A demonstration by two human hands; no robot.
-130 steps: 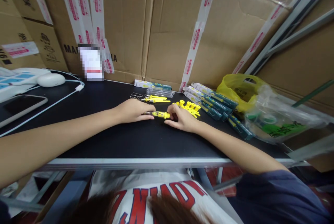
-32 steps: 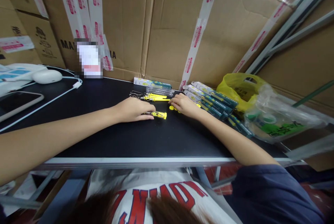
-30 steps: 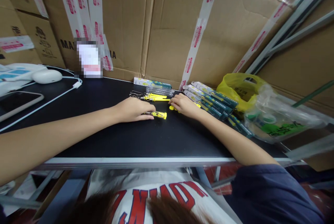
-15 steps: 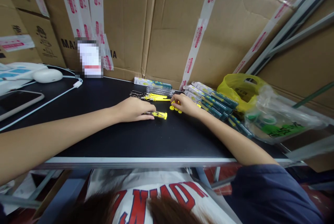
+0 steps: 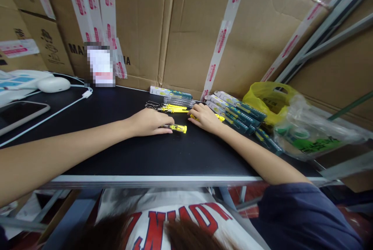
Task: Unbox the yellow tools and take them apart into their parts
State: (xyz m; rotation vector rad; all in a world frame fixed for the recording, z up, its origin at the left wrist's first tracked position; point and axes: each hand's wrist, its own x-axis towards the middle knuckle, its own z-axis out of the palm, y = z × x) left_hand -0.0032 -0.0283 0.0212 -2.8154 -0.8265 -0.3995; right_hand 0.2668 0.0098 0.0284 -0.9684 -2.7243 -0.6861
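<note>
My left hand is closed around a yellow-handled tool with a metal shaft, lying low over the black tabletop. Its yellow end points right, and the rest is hidden in my fingers. My right hand lies palm down with fingers spread over small yellow caps, mostly covered by it. More yellow pieces show beside its wrist. Behind and between the hands lie several yellow rods with metal parts, wire loops at their left end, and clear plastic tubes.
Several green-and-white printed boxes are stacked at right, and one box lies at the back. A yellow bag and a clear plastic bag stand farther right. A phone and white cable lie left. Cardboard walls the back.
My right hand has shifted slightly left and flattened, now covering the yellow caps that showed under its fingers before. My left hand and its tool stay in place.
</note>
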